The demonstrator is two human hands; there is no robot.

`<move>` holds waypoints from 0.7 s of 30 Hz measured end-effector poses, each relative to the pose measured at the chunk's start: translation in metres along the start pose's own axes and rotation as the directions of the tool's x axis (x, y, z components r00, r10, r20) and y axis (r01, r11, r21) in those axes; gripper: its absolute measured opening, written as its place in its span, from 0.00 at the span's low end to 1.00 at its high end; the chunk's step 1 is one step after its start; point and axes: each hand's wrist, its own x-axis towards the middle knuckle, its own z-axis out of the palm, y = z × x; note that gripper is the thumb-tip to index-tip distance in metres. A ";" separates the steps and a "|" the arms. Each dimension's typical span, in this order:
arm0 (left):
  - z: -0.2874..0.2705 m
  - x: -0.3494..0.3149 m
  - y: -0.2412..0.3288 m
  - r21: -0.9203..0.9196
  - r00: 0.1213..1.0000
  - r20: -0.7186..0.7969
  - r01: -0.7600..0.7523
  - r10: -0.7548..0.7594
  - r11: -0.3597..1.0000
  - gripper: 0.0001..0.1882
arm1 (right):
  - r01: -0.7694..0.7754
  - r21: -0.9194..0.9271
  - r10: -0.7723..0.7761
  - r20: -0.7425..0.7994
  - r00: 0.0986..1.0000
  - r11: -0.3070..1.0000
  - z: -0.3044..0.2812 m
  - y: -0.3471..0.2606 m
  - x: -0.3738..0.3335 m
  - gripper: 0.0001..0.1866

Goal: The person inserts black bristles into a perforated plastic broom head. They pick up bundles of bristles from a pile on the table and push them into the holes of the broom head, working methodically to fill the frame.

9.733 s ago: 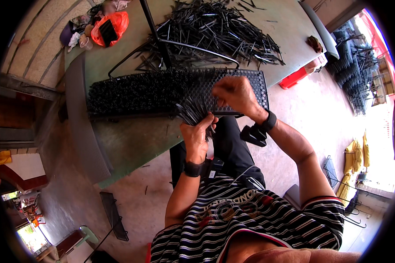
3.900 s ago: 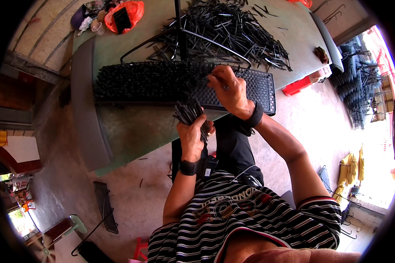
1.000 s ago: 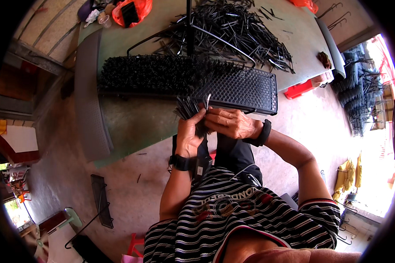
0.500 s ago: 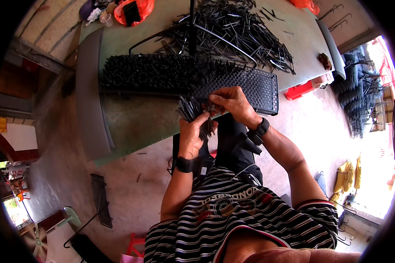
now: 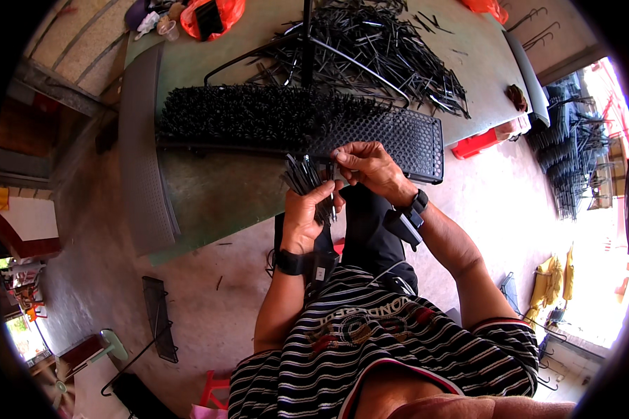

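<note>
In the head view, the right hand (image 5: 370, 170) has moved up to the near edge of the perforated black tray (image 5: 407, 144); its grip cannot be determined. The left hand (image 5: 305, 211) grips black strips (image 5: 301, 174) just beside the tray.

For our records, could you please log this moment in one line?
left hand: gripping strip bundle; right hand: beside bundle, hold unclear; perforated panel: bristly left, bare holes right; strip pile: on table beyond panel
</note>
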 end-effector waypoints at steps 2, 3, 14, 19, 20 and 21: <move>-0.002 0.001 -0.003 0.060 0.999 0.011 -0.048 0.048 0.997 0.12 | 0.003 0.005 -0.003 -0.002 1.000 1.000 0.000 -0.001 -0.001 0.10; -0.002 0.002 -0.003 0.090 0.997 0.018 -0.073 0.071 0.993 0.12 | 0.009 0.021 -0.009 -0.002 1.000 1.000 0.001 -0.002 -0.002 0.10; 0.010 -0.003 0.005 0.128 0.994 -0.081 -0.058 0.068 0.990 0.13 | 0.377 -0.223 -0.427 -0.258 0.867 0.899 0.019 -0.015 0.002 0.05; 0.008 -0.008 0.006 0.128 0.982 -0.128 -0.125 0.141 0.984 0.11 | 0.522 -0.599 -0.759 -0.244 0.603 0.607 0.033 -0.016 0.019 0.08; 0.004 -0.006 0.004 0.114 0.980 -0.128 -0.137 0.152 0.984 0.11 | 0.530 -0.658 -0.800 -0.191 0.569 0.534 0.031 -0.013 0.025 0.07; 0.000 -0.004 0.002 0.099 0.978 -0.128 -0.150 0.162 0.984 0.11 | 0.535 -0.711 -0.835 -0.135 0.533 0.456 0.030 -0.012 0.028 0.07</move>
